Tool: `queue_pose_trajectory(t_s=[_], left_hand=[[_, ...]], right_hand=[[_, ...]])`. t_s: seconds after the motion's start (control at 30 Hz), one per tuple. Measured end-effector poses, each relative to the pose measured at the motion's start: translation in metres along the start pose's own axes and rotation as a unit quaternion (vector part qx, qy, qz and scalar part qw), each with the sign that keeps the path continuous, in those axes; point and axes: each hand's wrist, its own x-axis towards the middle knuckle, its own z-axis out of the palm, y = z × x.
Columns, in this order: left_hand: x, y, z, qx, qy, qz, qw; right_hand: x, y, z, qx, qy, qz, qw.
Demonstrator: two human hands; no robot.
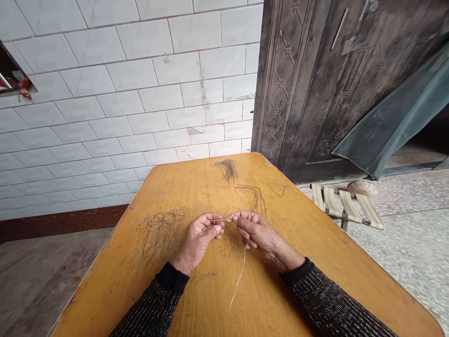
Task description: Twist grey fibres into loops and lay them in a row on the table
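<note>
A thin pale wire (238, 280) runs between my two hands over the wooden table (210, 299). My left hand (203, 234) is closed in a pinch on one end, thumb against the fingers. Close by on the right, my right hand (254, 229) grips the same wire, and its loose, slightly wavy tail hangs from under the fingers. Left of my hands lies a group of wires with round loops (159, 224). Beyond my right hand are several bent wires (257, 194), partly hidden by it, and a dark bundle of wires (228, 168) sits near the far edge.
A single bent wire (278, 188) lies near the table's right edge. White wall tiles (147, 84) stand behind the table, with a dark carved door (298, 93) at the right. A stool with woven straps (345, 203) and a grey-green curtain (396, 112) are beyond.
</note>
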Motion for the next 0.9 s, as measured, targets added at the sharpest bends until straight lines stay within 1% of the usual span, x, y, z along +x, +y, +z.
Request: queue_pose_trajectory(t_s=[0.1,0.2,0.37,0.43,0.6,0.7,0.8,0.9], left_hand=[[-0.0010,-0.0053,0.0062,0.024,0.028,0.016,0.999],[0.0007,-0.0092,0.0054,0.024,0.062,0.031,0.997],[0.0017,-0.0103,0.0044,-0.018,0.071,0.038,0.997],[0.0014,-0.0095,0.0045,-0.032,0.075,0.046,0.996],[0.0014,-0.0067,0.0020,-0.066,0.106,0.081,0.989],[0.0014,-0.0054,0.0006,-0.077,0.122,0.090,0.985],[0.0007,-0.0050,0.0020,-0.090,0.113,0.083,0.986],[-0.0008,-0.0061,0.0060,-0.097,0.065,0.053,0.992]], right_hand=[[-0.0002,0.0016,0.0031,-0.017,-0.006,0.001,1.000],[-0.0003,0.0022,0.0044,-0.020,-0.014,0.004,1.000],[-0.0012,-0.0006,0.0043,-0.016,-0.018,0.010,1.000],[-0.0018,-0.0025,0.0030,-0.003,-0.025,0.008,1.000],[-0.0024,-0.0042,-0.0011,0.036,-0.075,0.005,0.997],[-0.0016,-0.0025,-0.0019,0.061,-0.061,0.022,0.996],[-0.0013,-0.0008,-0.0011,0.081,-0.048,0.041,0.995],[-0.0022,0.0004,0.0006,0.092,-0.062,0.044,0.993]])
